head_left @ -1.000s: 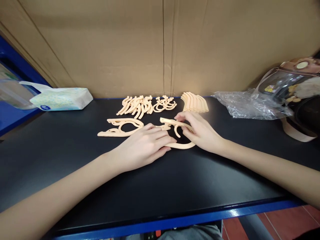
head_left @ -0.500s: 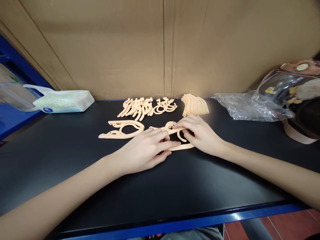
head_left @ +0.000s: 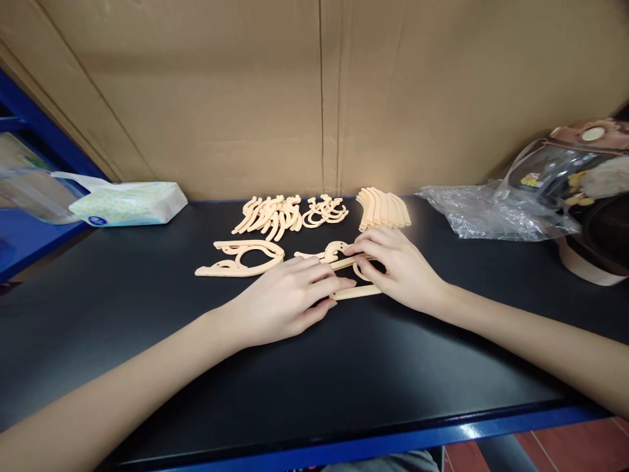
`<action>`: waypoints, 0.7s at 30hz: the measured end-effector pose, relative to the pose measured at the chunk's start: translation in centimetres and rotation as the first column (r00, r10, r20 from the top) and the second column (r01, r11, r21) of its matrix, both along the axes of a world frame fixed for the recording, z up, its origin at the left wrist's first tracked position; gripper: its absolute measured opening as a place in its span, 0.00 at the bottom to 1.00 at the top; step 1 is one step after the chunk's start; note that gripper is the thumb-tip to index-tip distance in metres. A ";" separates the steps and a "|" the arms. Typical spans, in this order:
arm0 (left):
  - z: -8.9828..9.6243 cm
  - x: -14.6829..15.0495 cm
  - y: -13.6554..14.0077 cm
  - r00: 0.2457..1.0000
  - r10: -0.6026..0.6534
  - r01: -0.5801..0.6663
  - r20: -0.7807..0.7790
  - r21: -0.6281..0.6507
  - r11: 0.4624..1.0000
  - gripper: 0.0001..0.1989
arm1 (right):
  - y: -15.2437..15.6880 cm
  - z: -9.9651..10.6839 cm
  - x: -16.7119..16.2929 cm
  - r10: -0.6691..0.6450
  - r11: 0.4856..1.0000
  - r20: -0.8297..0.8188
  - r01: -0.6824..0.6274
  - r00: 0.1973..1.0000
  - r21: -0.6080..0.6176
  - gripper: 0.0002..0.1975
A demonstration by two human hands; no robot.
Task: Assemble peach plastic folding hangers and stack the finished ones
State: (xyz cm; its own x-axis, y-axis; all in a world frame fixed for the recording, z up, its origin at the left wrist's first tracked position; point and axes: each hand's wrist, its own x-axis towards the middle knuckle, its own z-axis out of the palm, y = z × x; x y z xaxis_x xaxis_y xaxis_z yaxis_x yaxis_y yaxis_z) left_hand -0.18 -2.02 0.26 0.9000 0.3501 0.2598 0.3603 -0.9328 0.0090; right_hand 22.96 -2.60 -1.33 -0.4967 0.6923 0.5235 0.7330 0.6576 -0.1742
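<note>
A flat black table [head_left: 304, 393] carried the peach-coloured, curved plastic frame [head_left: 358, 293]. Well right of the frame lay a crumpled transparent plastic bag [head_left: 484, 213]. The left hand [head_left: 289, 295] touched the frame's left end with bent fingers, its grip unclear; the right hand [head_left: 400, 269] pinched the frame's upper bar [head_left: 343, 263]. Left of the frame lay a folded peach plastic hanger [head_left: 268, 267]; behind the frame, small peach hooks [head_left: 340, 216].
</note>
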 end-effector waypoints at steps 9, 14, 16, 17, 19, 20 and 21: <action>0.7 -0.2 0.2 0.998 0.024 -0.023 0.061 -0.028 0.999 0.10 | -1.5 1.5 -0.1 0.166 0.969 0.246 -0.204 0.955 0.138 0.13; 1.0 -0.3 0.6 0.986 0.115 -0.122 0.117 0.051 0.991 0.11 | -1.6 1.3 -0.2 0.202 0.965 0.326 -0.244 0.924 0.093 0.12; 0.8 -0.4 0.9 0.974 0.168 -0.178 0.153 0.056 0.982 0.10 | -1.7 1.3 -0.3 0.221 0.965 0.348 -0.256 0.911 0.059 0.12; 0.8 -0.4 1.0 0.966 0.196 -0.206 0.168 0.046 0.977 0.10 | -1.7 1.3 -0.3 0.225 0.964 0.353 -0.260 0.908 0.054 0.12; 0.6 -0.6 1.3 0.952 0.244 -0.252 0.187 0.018 0.968 0.08 | -1.9 1.4 -0.4 0.229 0.959 0.349 -0.272 0.909 0.078 0.12; 0.5 -0.6 1.4 0.947 0.262 -0.268 0.187 0.004 0.963 0.07 | -1.9 1.4 -0.5 0.230 0.954 0.345 -0.281 0.910 0.106 0.12; 0.4 -0.7 1.5 0.943 0.274 -0.278 0.187 -0.006 0.960 0.07 | -2.0 1.5 -0.6 0.230 0.947 0.339 -0.290 0.912 0.139 0.12</action>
State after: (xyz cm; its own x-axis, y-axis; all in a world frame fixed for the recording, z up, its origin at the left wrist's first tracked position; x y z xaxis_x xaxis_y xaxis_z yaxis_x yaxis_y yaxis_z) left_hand -0.83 -0.50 0.64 0.7043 0.5710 0.4217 0.5978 -0.7975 0.0815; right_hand 22.40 -4.61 0.15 -0.8051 0.4236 0.4152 0.5285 0.8301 0.1778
